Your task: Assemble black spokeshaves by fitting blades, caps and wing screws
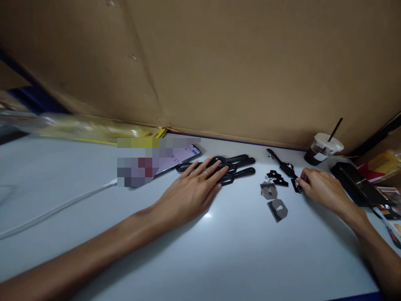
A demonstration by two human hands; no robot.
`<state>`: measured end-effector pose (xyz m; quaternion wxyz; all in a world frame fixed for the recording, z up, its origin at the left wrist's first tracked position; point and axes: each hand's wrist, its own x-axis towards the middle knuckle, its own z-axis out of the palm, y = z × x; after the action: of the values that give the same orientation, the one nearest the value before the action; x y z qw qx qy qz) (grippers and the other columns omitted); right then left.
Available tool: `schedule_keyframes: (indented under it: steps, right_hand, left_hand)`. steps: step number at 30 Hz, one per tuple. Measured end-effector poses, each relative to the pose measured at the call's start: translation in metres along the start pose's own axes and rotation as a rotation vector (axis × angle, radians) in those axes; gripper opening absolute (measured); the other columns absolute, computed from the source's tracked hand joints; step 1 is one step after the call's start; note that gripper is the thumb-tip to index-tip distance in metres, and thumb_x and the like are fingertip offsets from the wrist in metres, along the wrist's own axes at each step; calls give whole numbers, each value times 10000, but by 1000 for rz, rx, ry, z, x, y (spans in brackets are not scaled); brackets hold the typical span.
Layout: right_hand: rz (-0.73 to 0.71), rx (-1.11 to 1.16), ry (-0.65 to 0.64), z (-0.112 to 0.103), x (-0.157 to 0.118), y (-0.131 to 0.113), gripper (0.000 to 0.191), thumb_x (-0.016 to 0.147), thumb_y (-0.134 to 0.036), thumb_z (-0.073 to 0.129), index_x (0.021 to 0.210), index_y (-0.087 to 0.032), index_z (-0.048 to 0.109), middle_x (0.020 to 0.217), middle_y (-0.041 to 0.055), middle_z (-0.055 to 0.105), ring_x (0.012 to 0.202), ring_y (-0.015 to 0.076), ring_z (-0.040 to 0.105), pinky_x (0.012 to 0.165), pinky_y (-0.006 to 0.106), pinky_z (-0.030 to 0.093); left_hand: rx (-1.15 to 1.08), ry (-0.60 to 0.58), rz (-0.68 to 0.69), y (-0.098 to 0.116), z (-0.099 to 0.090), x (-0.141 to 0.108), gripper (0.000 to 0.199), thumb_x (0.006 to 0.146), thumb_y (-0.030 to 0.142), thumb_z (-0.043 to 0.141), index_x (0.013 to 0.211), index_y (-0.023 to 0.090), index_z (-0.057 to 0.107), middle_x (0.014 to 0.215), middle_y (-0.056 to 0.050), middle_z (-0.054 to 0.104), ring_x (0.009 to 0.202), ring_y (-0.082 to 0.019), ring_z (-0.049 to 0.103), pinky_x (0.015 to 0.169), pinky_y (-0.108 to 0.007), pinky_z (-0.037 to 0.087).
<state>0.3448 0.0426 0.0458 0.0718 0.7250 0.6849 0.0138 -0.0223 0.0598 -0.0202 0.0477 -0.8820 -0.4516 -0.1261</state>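
My left hand (200,186) lies flat, fingers spread, over several black spokeshave bodies (242,172) grouped mid-table. My right hand (322,188) has its fingers curled at the near end of another black spokeshave (286,168), which rests slantwise on the table; the end itself is hidden by the fingers. Just by the fingertips is a small black plate (295,186). To its left lie black cap plates (277,179) with notched edges. Nearer me are thin grey metal blades with slots, one blade (268,190) behind another blade (278,210).
A phone (175,161) on a white cable (62,209) lies left of my left hand. Yellow plastic packaging (94,127) runs along the cardboard wall (219,62). At the right stand a lidded drink cup (322,148) with a straw and a dark case (354,182).
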Motion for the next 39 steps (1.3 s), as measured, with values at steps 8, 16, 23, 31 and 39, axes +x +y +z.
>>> schedule_keyframes:
  steps: [8, 16, 23, 31, 39]
  right_hand:
    - [-60, 157, -46, 6, 17, 17, 147, 900, -371, 666, 918, -236, 720, 872, 34, 765, 784, 208, 697, 638, 270, 439]
    - [-80, 35, 13, 12, 17, 30, 373, 979, -291, 521, 1296, -184, 688, 1053, 137, 774, 976, 297, 727, 783, 336, 482]
    - [-113, -96, 39, 14, 22, 44, 419, 1026, -245, 422, 1363, -198, 668, 1114, 160, 725, 924, 287, 708, 747, 338, 456]
    - [-199, -171, 54, 3, 22, 45, 543, 912, -69, 446, 1362, -263, 682, 1127, 108, 687, 837, 214, 672, 640, 285, 357]
    - [-212, -162, 60, 4, 20, 48, 279, 992, -224, 521, 1200, -229, 708, 1219, 106, 683, 931, 242, 689, 674, 292, 397]
  left_hand:
    - [-21, 27, 1, -1, 1, 0, 563, 1075, 390, 297, 1557, 167, 482, 1616, -110, 462, 1539, -381, 353, 1220, -645, 346]
    - [-74, 46, -8, 0, 1, -1, 554, 1066, 386, 320, 1550, 179, 494, 1610, -98, 475, 1542, -367, 352, 1236, -633, 329]
    - [-77, 59, -3, 0, 2, -1, 552, 1066, 387, 319, 1542, 179, 505, 1606, -109, 479, 1538, -373, 359, 1232, -641, 325]
    - [-71, 35, -15, 0, 0, 0, 563, 1065, 394, 314, 1549, 173, 496, 1607, -104, 478, 1542, -373, 351, 1236, -637, 321]
    - [-61, 27, -16, 0, -1, 1, 570, 1070, 395, 292, 1557, 167, 483, 1600, -106, 487, 1536, -374, 362, 1227, -648, 336]
